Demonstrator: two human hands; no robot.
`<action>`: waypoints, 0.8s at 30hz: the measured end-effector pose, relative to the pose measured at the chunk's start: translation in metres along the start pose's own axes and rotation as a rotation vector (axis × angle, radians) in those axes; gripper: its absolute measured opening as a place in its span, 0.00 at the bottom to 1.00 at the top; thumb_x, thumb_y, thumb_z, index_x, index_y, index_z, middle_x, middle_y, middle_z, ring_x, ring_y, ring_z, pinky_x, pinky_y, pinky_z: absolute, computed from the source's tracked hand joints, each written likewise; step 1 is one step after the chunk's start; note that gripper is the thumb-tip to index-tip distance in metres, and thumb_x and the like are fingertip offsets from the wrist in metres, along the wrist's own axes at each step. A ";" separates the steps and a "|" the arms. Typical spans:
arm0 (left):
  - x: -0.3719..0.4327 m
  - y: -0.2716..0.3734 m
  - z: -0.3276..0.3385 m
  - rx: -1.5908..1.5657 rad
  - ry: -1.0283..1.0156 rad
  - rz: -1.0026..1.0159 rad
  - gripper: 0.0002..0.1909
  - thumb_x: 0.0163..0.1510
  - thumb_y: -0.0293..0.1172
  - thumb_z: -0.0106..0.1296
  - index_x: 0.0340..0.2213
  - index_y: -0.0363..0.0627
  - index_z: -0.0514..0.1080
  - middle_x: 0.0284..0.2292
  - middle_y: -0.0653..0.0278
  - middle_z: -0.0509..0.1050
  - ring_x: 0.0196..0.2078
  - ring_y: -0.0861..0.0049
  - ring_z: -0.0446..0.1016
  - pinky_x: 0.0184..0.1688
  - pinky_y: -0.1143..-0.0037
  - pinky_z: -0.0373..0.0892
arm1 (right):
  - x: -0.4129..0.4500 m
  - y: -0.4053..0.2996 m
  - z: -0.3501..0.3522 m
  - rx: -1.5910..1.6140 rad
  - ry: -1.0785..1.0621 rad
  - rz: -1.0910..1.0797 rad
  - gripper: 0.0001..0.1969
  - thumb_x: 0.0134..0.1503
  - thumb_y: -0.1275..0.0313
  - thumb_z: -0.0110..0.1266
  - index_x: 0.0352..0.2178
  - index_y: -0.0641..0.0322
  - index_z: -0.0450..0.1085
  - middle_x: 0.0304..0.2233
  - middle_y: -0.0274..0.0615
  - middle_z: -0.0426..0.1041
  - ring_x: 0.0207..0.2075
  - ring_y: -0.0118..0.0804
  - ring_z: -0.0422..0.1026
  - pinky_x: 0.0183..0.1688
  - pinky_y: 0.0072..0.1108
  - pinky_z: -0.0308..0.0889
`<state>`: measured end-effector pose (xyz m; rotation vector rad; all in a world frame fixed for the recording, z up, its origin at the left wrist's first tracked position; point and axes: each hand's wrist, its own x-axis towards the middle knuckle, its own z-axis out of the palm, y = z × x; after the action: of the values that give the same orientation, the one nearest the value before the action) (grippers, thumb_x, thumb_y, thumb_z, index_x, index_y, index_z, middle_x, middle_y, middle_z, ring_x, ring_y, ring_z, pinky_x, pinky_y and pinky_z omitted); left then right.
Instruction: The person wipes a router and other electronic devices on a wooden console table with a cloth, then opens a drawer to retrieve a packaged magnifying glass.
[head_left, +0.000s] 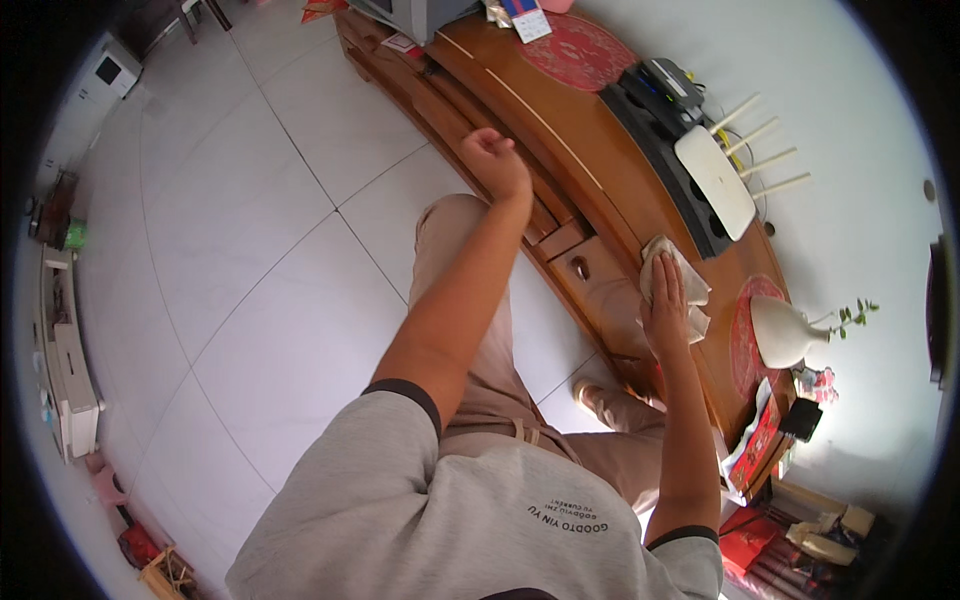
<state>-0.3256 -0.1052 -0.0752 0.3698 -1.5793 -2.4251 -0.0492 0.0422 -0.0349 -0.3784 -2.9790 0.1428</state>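
Note:
My right hand (666, 300) lies with its fingers stretched over a pale, stained cloth (690, 289). It presses the cloth on the top of a brown wooden TV cabinet (570, 135), at the front edge. Below this spot is a drawer front with a metal handle (580, 268). My left hand (496, 161) is held in the air by the cabinet's front, fingers curled in and nothing visible in them. A white router (716, 182) with several antennas rests on a black slotted stand (664, 161), just beyond the cloth.
A white vase (787, 331) with a green sprig lies sideways in view on a red patterned mat (745, 337). A black box device (664, 86) with cables sits behind the router. A grey television (420, 19) stands at the far end. Tiled floor (262, 300) spreads left.

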 end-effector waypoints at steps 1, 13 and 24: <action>0.005 0.003 -0.006 -0.012 -0.002 0.024 0.09 0.50 0.17 0.41 0.34 0.45 0.60 0.33 0.67 0.64 0.30 0.80 0.68 0.28 0.82 0.64 | -0.006 0.002 0.001 -0.030 0.010 0.021 0.34 0.47 0.76 0.48 0.56 0.60 0.47 0.58 0.44 0.49 0.60 0.44 0.46 0.60 0.33 0.45; -0.012 0.107 -0.038 0.042 -0.115 0.076 0.09 0.52 0.19 0.37 0.36 0.45 0.62 0.35 0.66 0.65 0.32 0.82 0.70 0.30 0.81 0.66 | -0.045 0.021 0.011 -0.153 0.126 0.049 0.35 0.46 0.71 0.54 0.56 0.49 0.49 0.58 0.40 0.50 0.59 0.44 0.49 0.58 0.33 0.49; 0.065 0.059 -0.053 -0.006 -0.046 -0.102 0.09 0.52 0.20 0.38 0.36 0.43 0.62 0.36 0.66 0.65 0.32 0.82 0.70 0.32 0.80 0.67 | -0.014 -0.063 -0.007 0.432 -0.217 -0.084 0.24 0.47 0.79 0.49 0.48 0.52 0.63 0.47 0.47 0.64 0.48 0.50 0.62 0.50 0.34 0.59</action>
<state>-0.3669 -0.1952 -0.0478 0.4059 -1.6083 -2.5311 -0.0504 -0.0219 -0.0227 -0.1944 -3.0431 0.8480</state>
